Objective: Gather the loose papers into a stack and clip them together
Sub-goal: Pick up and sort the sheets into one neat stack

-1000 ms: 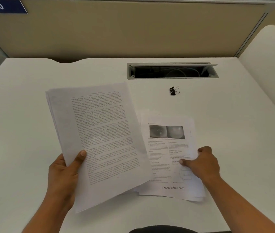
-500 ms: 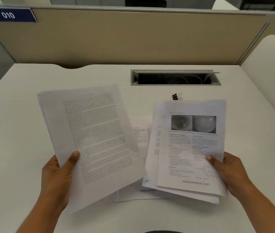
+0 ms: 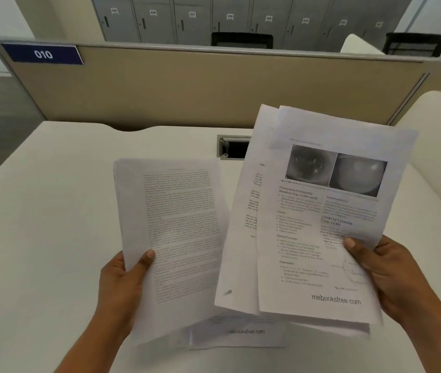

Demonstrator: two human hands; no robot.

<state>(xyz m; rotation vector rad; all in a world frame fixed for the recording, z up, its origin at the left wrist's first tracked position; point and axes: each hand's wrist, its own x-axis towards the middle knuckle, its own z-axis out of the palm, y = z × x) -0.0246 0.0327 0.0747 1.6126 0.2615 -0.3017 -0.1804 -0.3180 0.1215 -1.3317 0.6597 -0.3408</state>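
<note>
We are mid-gathering: our left hand [image 3: 122,281] pinches the text-only sheaf [image 3: 176,238], our right hand [image 3: 383,273] grips the illustrated sheets [image 3: 321,224], some paper [image 3: 241,333] apparently lies on the desk [image 3: 39,238], and no clip is visible.

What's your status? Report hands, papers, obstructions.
Left hand gripping white text-only sheaf. Right hand gripping white illustrated sheaf. Both lifted, not merged. One white sheet on white desk. Clip out of sight.
</note>
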